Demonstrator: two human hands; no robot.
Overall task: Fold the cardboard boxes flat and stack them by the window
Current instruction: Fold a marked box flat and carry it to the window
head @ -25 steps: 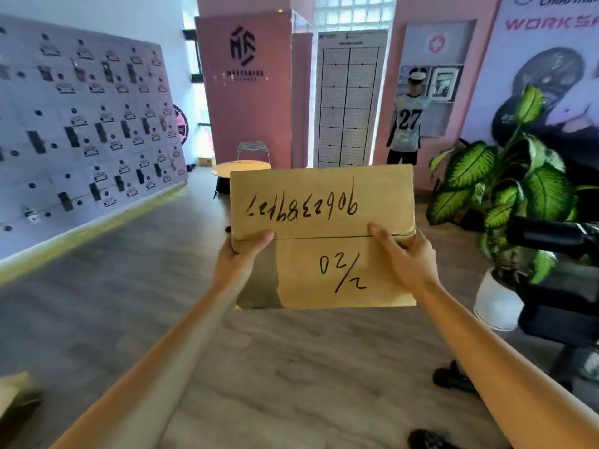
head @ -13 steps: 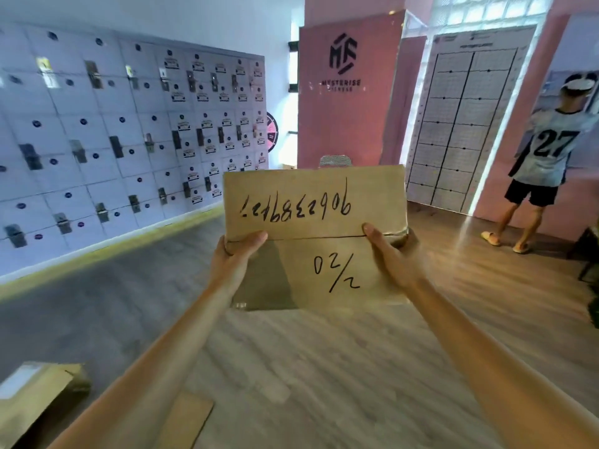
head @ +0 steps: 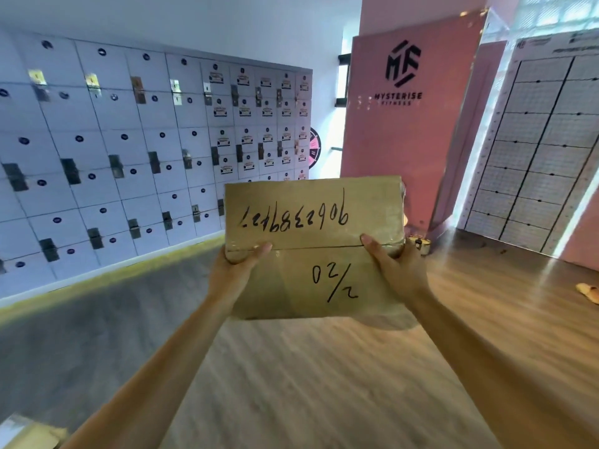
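Observation:
I hold a brown cardboard box [head: 311, 209] at chest height in front of me, its two taped top flaps facing me with black handwritten numbers on them. My left hand [head: 235, 270] grips its left edge with the thumb on the flap seam. My right hand [head: 393, 270] grips the right edge the same way. The box is not flattened. Another piece of cardboard [head: 29, 434] lies on the floor at the bottom left corner.
A wall of white lockers [head: 129, 150] runs along the left. A pink panel [head: 405, 118] with a logo stands ahead, with a bright opening beside it. A white grid board [head: 544, 150] leans at the right. A slipper [head: 588, 291] lies on the wooden floor.
My view has swung to the left: the plant and the person in the numbered jersey have left the frame, and the lockers fill more of it. Both hands hold the box as before.

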